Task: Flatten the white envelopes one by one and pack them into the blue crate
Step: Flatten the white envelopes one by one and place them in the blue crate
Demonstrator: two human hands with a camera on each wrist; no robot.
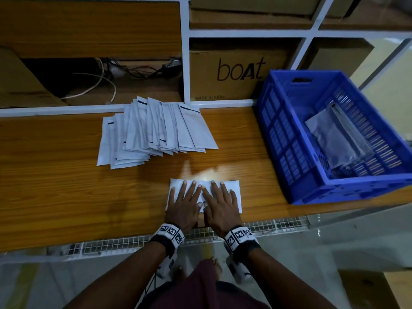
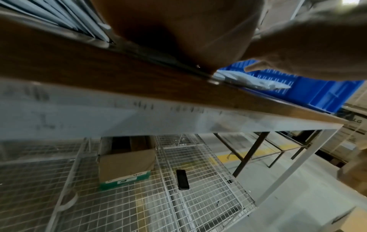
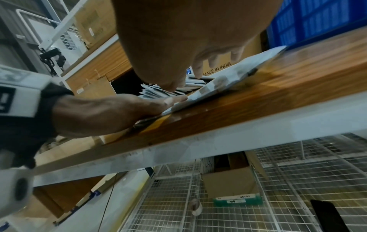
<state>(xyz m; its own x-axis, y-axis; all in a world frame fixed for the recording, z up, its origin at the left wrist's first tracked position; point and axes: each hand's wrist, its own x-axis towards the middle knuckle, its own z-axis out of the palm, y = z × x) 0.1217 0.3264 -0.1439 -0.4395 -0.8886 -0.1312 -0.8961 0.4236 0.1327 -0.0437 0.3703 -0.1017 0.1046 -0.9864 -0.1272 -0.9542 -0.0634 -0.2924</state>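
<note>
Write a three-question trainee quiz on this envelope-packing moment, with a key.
1. True or false: both hands lie flat on one white envelope.
2. The blue crate stands on which side of that envelope: A the person's left, B the person's right?
3. Fill in: the pile of envelopes lies on the ____ worktop.

Key: 1 true: left hand and right hand press it with straight fingers. 2 B. 3 wooden.
</note>
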